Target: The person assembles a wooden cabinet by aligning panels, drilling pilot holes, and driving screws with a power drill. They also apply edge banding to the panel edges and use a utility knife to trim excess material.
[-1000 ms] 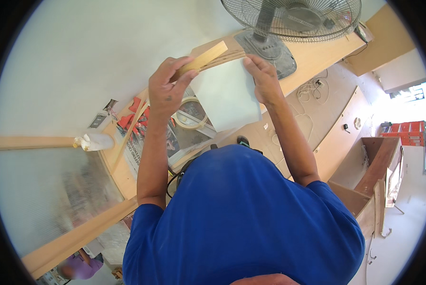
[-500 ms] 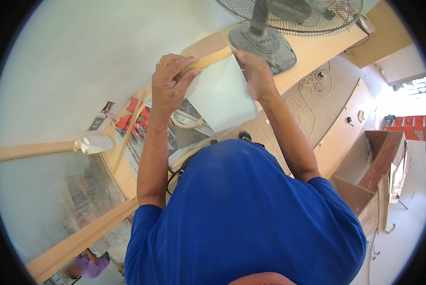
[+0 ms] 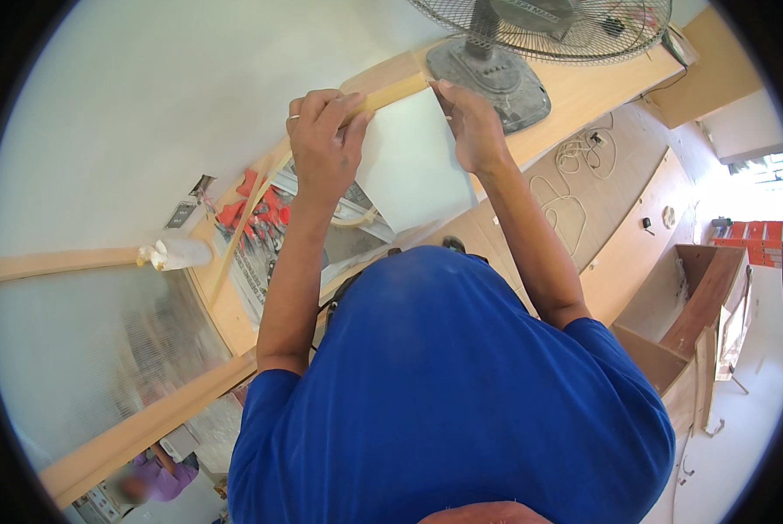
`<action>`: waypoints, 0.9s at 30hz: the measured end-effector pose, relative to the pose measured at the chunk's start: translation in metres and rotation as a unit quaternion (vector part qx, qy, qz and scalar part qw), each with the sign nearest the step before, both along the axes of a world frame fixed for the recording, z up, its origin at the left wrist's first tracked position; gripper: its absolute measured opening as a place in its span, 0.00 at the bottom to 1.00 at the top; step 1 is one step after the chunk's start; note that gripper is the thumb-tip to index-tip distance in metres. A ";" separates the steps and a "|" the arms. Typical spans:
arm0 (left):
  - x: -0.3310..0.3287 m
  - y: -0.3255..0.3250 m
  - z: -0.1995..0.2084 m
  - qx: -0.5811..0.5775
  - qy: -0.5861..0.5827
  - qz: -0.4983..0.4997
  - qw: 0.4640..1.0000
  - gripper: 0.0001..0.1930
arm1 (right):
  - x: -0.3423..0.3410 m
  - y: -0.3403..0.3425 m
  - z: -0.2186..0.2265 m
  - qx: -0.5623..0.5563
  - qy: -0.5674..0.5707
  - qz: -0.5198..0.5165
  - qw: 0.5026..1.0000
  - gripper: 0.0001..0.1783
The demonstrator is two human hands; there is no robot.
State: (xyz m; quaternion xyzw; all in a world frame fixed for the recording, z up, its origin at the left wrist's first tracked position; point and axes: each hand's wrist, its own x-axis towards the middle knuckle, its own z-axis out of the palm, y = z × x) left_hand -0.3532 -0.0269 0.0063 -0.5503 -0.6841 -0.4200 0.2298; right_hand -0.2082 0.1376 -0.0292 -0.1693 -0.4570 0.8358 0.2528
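Observation:
A white rectangular board is held up in front of me, with a yellowish band along its far edge. The thumb and fingers of my left hand close on the left end of this band. My right hand is closed around the board's far right corner, its fingertips at the end of the band; part of its grip is hidden. A thin pale strip runs down from near my left hand across the bench; whether it joins the band I cannot tell. Below the board, a roll of pale tape shows partly.
A dusty fan stands on the wooden bench behind my right hand. Red gloves lie on newspaper at left, near a white bottle. A cable is on the floor. Open wooden boxes stand right; another person is lower left.
Both hands and the board appear slightly farther right in view, along with the surroundings. My right fingertips have shifted a little up at the corner. Both grips stay closed.

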 end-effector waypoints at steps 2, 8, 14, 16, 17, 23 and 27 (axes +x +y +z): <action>0.005 0.001 -0.001 -0.009 -0.061 -0.001 0.998 0.14 | 0.000 -0.003 0.004 0.033 -0.004 -0.005 0.999 0.24; 0.017 0.005 0.006 -0.026 -0.120 0.041 0.992 0.11 | -0.002 -0.020 0.013 0.160 -0.059 -0.069 0.983 0.19; 0.027 0.007 0.008 -0.036 -0.128 0.082 0.988 0.06 | -0.005 -0.021 0.010 0.196 -0.093 -0.101 0.971 0.20; 0.027 0.008 0.011 -0.033 -0.139 0.083 0.986 0.06 | -0.004 -0.022 0.016 0.210 -0.109 -0.085 0.968 0.21; 0.027 0.009 0.012 -0.031 -0.145 0.084 0.985 0.05 | -0.003 -0.022 0.015 0.211 -0.110 -0.087 0.967 0.20; 0.030 0.017 0.014 -0.050 -0.173 0.086 0.980 0.04 | -0.006 -0.023 0.011 0.252 -0.115 -0.114 0.954 0.20; 0.025 0.011 0.015 -0.035 -0.195 0.060 0.978 0.04 | -0.007 -0.021 0.007 0.240 -0.109 -0.100 0.959 0.20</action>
